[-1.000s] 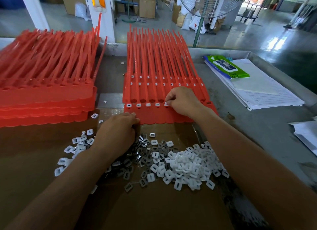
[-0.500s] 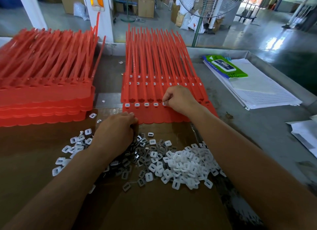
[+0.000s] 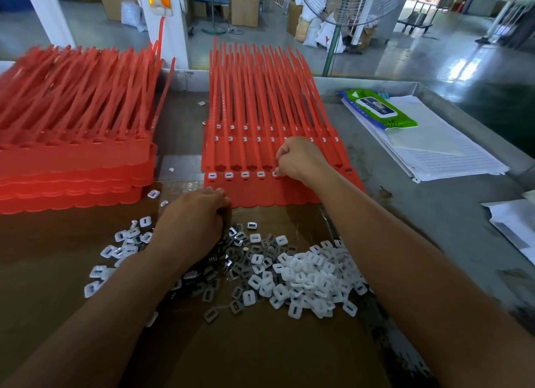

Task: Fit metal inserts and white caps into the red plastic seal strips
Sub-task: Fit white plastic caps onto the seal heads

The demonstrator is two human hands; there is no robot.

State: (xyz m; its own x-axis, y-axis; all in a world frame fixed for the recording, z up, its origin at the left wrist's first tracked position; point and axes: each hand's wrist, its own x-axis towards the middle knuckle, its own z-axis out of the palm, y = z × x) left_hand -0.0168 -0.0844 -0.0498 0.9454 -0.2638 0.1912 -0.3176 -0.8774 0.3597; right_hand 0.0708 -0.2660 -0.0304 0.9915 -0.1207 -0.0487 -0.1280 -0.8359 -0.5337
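Nearest, on the cardboard (image 3: 260, 353), white caps (image 3: 304, 274) and metal inserts (image 3: 237, 243) lie heaped; the left hand (image 3: 191, 225) curls over them, its hold hidden. Beyond, the right hand (image 3: 298, 159) pinches a cap (image 3: 275, 174) into the fifth socket of the red seal strip (image 3: 260, 192); the sixth socket likely needs an insert next.

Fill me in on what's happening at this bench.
A person is assembling red seal strips. The right hand pinches a white cap at the fifth socket of the front row; four caps beside it are seated. The left hand rests among the loose metal inserts and white caps on the cardboard, its grip hidden.
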